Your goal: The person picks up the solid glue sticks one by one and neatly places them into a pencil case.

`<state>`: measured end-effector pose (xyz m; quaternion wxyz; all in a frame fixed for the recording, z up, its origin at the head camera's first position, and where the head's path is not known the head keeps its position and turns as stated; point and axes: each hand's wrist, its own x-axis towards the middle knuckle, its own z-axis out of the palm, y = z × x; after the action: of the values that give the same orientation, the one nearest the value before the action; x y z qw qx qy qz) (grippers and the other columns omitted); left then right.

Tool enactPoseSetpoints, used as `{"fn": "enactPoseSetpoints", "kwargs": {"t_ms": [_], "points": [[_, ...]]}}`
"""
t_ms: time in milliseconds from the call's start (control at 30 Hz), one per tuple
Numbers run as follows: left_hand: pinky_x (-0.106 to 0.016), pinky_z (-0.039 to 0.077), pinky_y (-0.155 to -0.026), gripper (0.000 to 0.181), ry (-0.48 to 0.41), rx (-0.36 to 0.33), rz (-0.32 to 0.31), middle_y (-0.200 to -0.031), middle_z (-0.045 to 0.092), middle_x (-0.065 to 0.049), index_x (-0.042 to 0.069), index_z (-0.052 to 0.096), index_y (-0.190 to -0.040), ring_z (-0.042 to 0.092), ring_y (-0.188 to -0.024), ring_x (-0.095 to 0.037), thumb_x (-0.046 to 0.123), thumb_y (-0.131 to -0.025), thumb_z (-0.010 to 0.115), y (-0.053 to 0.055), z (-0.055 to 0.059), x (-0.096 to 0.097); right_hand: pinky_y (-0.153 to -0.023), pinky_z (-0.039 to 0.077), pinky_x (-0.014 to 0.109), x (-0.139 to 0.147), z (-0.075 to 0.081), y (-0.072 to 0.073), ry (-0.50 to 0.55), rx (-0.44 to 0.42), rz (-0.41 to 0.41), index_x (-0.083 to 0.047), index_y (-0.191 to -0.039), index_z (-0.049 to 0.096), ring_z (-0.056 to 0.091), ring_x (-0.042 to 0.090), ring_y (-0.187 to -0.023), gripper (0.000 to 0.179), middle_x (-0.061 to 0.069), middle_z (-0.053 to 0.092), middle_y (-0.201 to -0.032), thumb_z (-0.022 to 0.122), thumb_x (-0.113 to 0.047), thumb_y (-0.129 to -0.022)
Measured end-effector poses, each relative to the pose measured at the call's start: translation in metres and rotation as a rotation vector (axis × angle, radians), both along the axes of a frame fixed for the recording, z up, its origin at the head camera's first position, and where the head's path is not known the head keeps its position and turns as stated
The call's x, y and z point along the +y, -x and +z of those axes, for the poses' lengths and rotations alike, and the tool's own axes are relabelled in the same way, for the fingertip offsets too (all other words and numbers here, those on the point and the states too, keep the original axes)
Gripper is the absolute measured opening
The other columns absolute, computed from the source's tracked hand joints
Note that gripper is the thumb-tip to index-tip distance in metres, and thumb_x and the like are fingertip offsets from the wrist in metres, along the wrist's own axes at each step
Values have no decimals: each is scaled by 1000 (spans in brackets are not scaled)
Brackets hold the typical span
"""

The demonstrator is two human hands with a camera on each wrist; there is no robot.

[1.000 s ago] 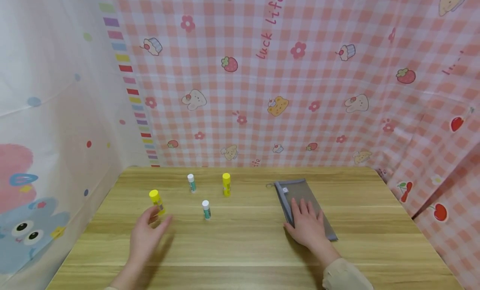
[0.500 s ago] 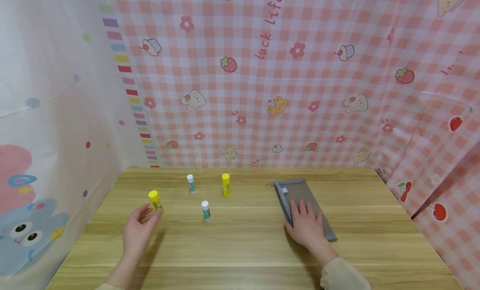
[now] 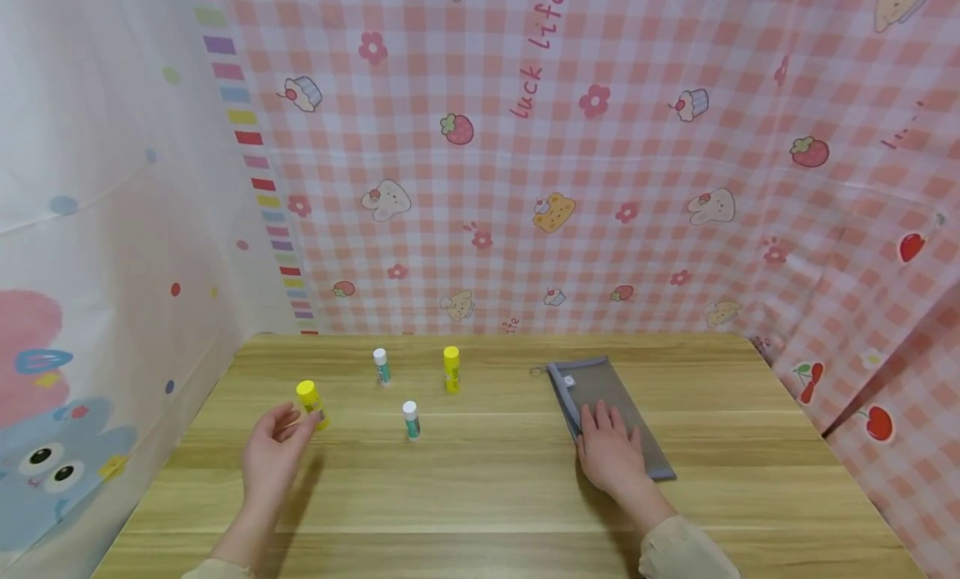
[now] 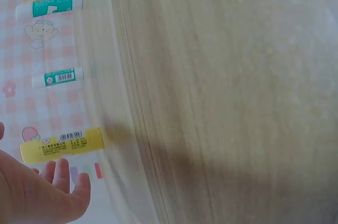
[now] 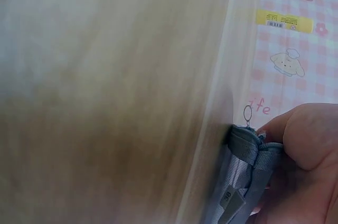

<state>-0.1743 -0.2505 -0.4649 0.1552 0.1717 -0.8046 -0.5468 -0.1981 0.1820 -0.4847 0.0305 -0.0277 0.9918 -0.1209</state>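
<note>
Left hand (image 3: 272, 447): fingers loosely curved, thumb apart, a narrow gap beside the nearer yellow stick (image 3: 307, 391); contact cannot be told. Stick stands upright on the left of the desk (image 3: 487, 500). Probably light, rigid plastic, smooth enough to slip, easily toppled; best hold likely mid-barrel, thumb opposite fingers, rather than by the cap. Right hand (image 3: 611, 456): fingers extended, resting on the grey pouch (image 3: 609, 383), which lies flat on the right. Pouch looks thin, floppy; its zipped edge likely gives the firmest hold.
</note>
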Motion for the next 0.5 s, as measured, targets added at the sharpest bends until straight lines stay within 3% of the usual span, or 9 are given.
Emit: {"fn": "enactPoseSetpoints", "kwargs": {"t_ms": [500], "points": [[0,39,-76,62,-66,71,16,-136,52,-24,-8,44,-141,52,-118,-32,21,-93,70,8,-6,-6,-104,21,78,3,-1,-4,114,54,-6,6,-145,41,26,53,-138,47,34,33,-149,45,-14,-103]]}}
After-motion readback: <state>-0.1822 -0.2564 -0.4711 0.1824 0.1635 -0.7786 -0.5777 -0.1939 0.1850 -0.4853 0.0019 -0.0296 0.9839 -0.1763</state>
